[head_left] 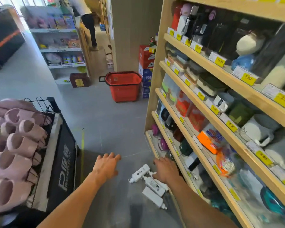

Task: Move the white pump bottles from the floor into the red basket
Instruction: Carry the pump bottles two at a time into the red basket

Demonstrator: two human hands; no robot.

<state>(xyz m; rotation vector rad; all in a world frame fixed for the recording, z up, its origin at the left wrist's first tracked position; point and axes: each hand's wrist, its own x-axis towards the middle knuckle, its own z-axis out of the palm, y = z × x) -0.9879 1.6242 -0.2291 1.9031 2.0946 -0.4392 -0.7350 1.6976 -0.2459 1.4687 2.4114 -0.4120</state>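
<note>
Both arms reaching fwd & down over grey floor (105,122). Left hand (105,167) hovering palm-down, fingers spread open, holding nothing. Right hand (164,170) hanging open just above white pump bottles (152,183), fingers loose, not gripping. Bottles lying on sides in small cluster on floor, btwn hands, right beside base of wooden shelf unit (156,79). Red basket (123,86) standing upright further down aisle, well apart from bottles. Pink slippers (15,145) sitting on rack at left.
</note>
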